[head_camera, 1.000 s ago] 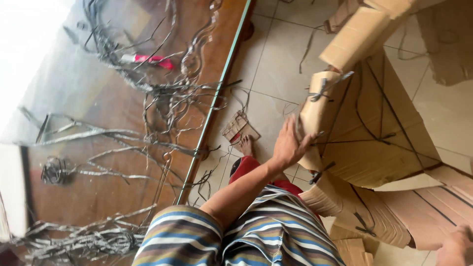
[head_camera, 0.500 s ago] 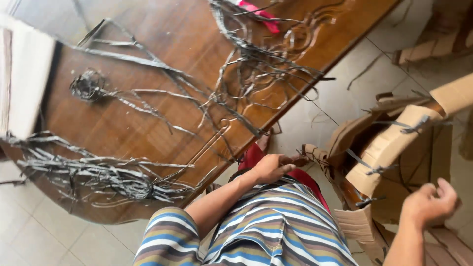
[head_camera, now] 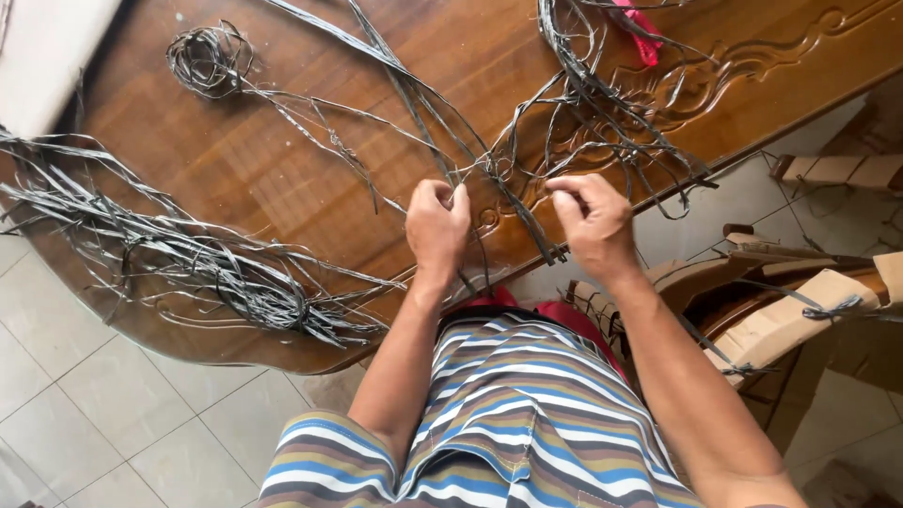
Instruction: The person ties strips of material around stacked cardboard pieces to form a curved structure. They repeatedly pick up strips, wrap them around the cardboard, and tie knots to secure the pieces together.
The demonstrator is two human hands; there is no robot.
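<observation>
Grey flat straps (head_camera: 489, 160) lie tangled across a carved brown wooden table (head_camera: 282, 179). My left hand (head_camera: 437, 226) pinches a strand of these straps at the table's near edge. A little to its right, my right hand (head_camera: 591, 224) has its fingers closed on another strand of the same tangle. Both hands sit just above my striped shorts (head_camera: 508, 414). A thick bundle of straps (head_camera: 188, 254) lies to the left of my left hand, apart from it.
A small coiled strap (head_camera: 202, 58) rests at the table's far left. A red object (head_camera: 640, 28) lies among the straps at the top. Folded cardboard pieces tied with straps (head_camera: 781, 320) stand on the tiled floor at right. A pale cushion (head_camera: 47, 47) fills the top left corner.
My view has swung from the cardboard to the table. Both hands have come up from the cardboard side to the table edge and closed on the grey straps.
</observation>
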